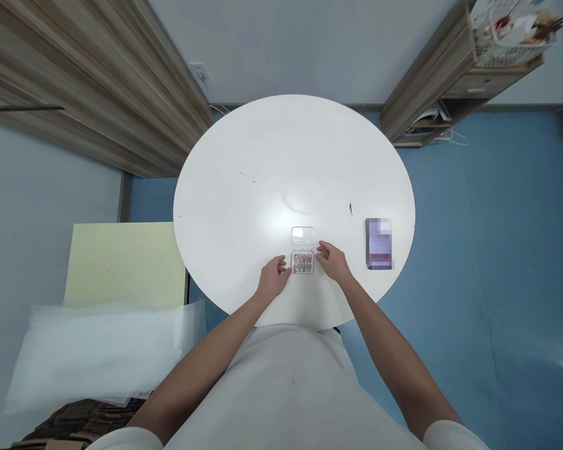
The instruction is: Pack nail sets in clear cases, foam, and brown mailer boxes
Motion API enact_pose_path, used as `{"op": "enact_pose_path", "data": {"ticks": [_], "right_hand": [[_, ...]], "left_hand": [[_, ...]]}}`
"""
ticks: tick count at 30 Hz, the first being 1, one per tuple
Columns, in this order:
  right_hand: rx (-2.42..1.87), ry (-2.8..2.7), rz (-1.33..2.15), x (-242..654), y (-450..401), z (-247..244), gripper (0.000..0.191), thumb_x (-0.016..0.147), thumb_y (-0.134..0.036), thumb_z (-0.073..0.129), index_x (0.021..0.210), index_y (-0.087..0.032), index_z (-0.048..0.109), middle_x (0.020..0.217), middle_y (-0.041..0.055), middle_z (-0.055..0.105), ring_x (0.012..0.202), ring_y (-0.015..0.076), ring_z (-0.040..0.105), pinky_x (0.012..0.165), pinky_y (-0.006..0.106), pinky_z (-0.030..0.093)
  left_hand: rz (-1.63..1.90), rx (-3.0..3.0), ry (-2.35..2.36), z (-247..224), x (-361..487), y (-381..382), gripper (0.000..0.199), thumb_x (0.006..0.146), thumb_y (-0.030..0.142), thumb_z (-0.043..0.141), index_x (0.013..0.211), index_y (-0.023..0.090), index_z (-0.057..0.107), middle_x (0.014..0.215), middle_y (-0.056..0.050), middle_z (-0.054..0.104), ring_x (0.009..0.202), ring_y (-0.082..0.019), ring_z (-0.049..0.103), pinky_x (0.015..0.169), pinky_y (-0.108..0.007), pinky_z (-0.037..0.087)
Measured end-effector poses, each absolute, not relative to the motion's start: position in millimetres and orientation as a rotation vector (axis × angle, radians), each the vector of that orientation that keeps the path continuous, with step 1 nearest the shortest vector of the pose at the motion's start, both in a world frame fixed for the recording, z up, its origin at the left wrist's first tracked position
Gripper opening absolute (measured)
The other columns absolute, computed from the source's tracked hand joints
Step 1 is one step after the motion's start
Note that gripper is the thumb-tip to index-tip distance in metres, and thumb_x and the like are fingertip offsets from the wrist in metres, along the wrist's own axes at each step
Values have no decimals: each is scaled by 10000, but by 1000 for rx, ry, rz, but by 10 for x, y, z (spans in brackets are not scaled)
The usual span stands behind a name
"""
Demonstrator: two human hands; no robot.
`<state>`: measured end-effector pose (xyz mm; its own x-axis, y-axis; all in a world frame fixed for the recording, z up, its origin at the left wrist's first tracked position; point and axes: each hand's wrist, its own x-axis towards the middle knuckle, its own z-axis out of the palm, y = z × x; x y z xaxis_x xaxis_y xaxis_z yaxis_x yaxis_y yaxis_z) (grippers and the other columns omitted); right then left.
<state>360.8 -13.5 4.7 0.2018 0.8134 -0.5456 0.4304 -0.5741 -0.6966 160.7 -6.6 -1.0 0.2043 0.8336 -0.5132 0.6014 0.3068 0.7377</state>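
Note:
On the round white table lies a small clear plastic case with its lid folded back, away from me. Several small pinkish, shiny pieces sit in rows in its lower half. My left hand is at the left side of the case, fingers slightly bent and apart, the thumb close to its lower left edge. At the right side is my right hand, its fingers curled loosely near the hinge, with nothing visible in them. Whether the fingertips touch the case is hard to tell.
A purple box or stack, partly blurred, lies near the table's right edge. Left of the table stand a pale yellow surface and translucent sheets. A wooden cabinet with a white basket is at the back right.

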Motion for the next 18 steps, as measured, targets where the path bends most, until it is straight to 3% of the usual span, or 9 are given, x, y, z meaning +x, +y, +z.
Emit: {"op": "enact_pose_path", "data": {"ticks": [4,9,18], "right_hand": [[-2064,-1100,1419,3583,-56,-18,364,664,-168,537,1027,-193,555,906,32,623,767,130,589,699,284,481],[-2033,-886,1374,3448,-140,-101,354,588,-118,520,934,-191,553,796,-7,602,670,110,560,665,285,479],[-1853,-783,1463,3387,-406,51,384,548,-111,512,927,-164,539,788,11,574,618,100,548,555,240,475]], "left_hand": [[314,1236,1469,-37,1641,-47,378,742,199,552,1117,179,511,976,-73,609,800,-140,599,783,-318,478],[369,1218,1478,-97,1698,-99,350,708,171,559,1058,190,563,927,-48,620,754,-136,591,751,-316,482],[559,1101,1453,-50,1673,-311,326,619,235,661,928,165,583,783,-14,554,630,-90,509,661,-265,463]]}}
